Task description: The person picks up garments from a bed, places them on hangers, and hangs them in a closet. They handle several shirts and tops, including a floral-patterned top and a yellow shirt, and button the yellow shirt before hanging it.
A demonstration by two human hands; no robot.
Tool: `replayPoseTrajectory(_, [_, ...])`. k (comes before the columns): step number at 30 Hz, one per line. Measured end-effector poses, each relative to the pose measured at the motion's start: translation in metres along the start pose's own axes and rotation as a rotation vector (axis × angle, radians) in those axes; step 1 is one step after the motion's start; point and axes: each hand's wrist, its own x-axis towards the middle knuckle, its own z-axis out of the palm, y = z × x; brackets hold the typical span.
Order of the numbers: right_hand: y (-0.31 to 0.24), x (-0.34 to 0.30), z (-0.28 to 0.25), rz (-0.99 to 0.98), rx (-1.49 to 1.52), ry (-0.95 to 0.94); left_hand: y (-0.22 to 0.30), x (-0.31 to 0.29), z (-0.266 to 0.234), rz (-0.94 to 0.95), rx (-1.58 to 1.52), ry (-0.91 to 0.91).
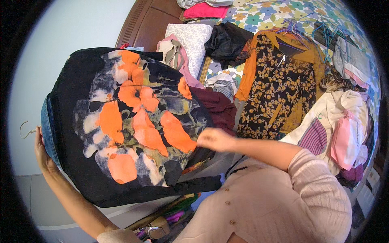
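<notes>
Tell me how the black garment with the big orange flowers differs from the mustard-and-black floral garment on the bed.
The black garment carries a few large orange blooms; the floral garment has many small ones.
The black garment has plain black borders, while the floral garment has mustard sections.
The black garment is between the person's hands; the floral garment lies on the bed.
Both have flowers on dark fabric.

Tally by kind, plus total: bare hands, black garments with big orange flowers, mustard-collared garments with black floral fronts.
Bare left hand and bare right hand: 2
Black garment with big orange flowers: 1
Mustard-collared garment with black floral front: 1
Total: 4
</notes>
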Motion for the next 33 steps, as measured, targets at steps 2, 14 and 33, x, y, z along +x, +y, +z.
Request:
replayPoseTrajectory(2, [0.033,0.024,-0.022,0.191,0.111,0.133,0.001,0.001,0.001,-0.006,-0.009,0.047])
replayPoseTrajectory(14, [0.172,0.070,-0.028,0.900,0.670,0.223,-0.034,0.027,0.001,-0.031,-0.004,0.111])
replayPoseTrajectory(33, [-0.007,-0.003,-0.170,0.238,1.024,0.491,-0.055,0.044,-0.007,-0.097,-0.054,0.174])
